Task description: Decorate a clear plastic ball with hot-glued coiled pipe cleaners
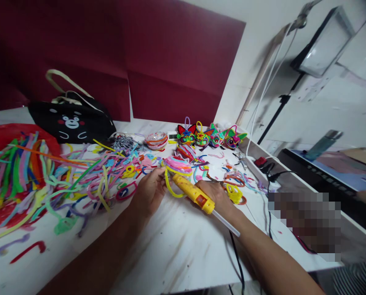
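My right hand (217, 196) is closed round a yellow hot glue gun (192, 194), its nozzle aimed left at a coiled pipe-cleaner piece (178, 164) of pink, blue and yellow. My left hand (148, 190) pinches that piece from the left, and a yellow pipe-cleaner loop (169, 187) hangs from it. A clear glue stick (227, 223) pokes out of the gun's back, and its black cord (236, 258) runs toward me over the white table (176, 250).
A heap of coloured pipe cleaners (56, 172) covers the left of the table, partly on a red sheet (4, 137). A black bear bag (72, 123) sits behind. Several finished cat-face figures (210, 137) line the back. A power strip (259, 164) lies right; a lamp stand (321, 45) rises beyond.
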### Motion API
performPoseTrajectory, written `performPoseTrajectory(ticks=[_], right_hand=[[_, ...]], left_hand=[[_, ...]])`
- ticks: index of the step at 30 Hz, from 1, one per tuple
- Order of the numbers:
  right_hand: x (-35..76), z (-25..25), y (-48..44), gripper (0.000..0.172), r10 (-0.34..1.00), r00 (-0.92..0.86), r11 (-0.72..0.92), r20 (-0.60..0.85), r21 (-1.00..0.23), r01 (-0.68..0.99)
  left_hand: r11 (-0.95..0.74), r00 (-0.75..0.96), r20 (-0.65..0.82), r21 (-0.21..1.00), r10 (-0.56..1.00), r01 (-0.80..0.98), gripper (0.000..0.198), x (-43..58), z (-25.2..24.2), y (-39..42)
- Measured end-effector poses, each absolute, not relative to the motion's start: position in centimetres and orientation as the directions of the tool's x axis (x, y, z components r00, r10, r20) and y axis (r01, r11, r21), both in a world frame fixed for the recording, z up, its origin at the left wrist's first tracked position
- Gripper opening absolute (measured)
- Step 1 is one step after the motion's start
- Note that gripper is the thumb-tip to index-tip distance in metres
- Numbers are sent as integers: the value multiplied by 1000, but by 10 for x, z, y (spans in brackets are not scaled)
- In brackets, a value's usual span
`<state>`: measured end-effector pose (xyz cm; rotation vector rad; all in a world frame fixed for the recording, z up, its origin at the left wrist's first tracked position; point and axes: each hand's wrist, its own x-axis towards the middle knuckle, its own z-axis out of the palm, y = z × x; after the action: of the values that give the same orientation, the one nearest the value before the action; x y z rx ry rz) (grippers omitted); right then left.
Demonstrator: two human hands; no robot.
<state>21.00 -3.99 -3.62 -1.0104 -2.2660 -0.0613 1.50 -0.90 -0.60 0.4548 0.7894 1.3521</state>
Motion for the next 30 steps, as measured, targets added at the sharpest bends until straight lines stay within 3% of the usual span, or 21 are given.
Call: performPoseTrajectory(ticks=[15,30], right_hand=[[205,-33,-42,19,636,-482,710,603,-213,671],[208,-29,-41,19,589,-476,738,653,-194,647]], left_hand=[[135,26,-161,715,987,-686,9,16,-11,-9],[167,1,-252,637,968,-753,16,9,-6,-2]])
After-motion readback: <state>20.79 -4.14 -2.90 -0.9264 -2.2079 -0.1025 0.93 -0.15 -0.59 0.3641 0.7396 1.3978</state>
